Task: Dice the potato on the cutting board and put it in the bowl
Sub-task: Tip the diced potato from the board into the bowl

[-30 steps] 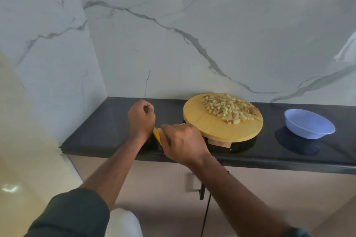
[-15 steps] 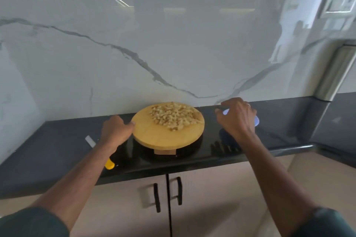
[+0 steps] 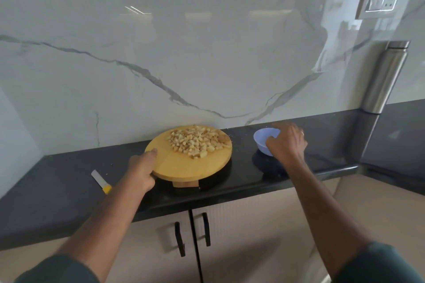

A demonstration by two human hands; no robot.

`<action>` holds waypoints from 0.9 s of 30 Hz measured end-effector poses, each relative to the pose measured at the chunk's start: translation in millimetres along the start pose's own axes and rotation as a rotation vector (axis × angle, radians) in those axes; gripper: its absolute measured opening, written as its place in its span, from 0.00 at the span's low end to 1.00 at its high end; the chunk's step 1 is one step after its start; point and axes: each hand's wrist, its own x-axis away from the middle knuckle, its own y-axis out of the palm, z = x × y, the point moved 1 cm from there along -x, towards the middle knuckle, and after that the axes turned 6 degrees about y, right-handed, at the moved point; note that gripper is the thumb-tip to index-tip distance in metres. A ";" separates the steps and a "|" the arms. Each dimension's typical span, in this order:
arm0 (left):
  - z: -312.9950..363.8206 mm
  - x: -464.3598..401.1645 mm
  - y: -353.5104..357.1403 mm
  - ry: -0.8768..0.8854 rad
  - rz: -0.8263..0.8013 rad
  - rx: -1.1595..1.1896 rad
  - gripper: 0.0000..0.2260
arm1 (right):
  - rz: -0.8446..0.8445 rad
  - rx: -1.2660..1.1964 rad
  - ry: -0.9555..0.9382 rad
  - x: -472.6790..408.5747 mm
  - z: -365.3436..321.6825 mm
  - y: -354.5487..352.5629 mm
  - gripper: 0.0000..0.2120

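Note:
A round wooden cutting board [image 3: 184, 165] stands on a short foot on the black counter [image 3: 57, 181]. A heap of diced potato [image 3: 197, 141] covers its far right part. My left hand [image 3: 142, 169] grips the board's left rim, thumb on top. To the board's right sits a small pale blue bowl [image 3: 262, 139]. My right hand [image 3: 286, 142] grips its right rim and hides part of it. A knife [image 3: 101, 181] with a yellow handle lies on the counter left of my left arm, untouched.
A marble wall rises right behind the counter. A steel bottle [image 3: 384, 78] stands at the back right, below a wall socket [image 3: 379, 2]. Cabinet doors with black handles [image 3: 192, 234] are under the counter.
The knife has been set down on the counter. My left hand has taken the board's rim. My right hand has moved right onto the bowl, and the view has swung right.

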 end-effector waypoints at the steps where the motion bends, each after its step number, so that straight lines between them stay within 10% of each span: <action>1: -1.2 -0.1 0.7 0.001 0.018 0.006 0.26 | -0.008 -0.030 -0.003 1.2 0.1 -0.3 0.24; 27: 46.0 2.0 -68.8 0.167 0.160 0.191 0.18 | -0.305 -0.194 -0.216 92.3 -40.4 45.4 0.30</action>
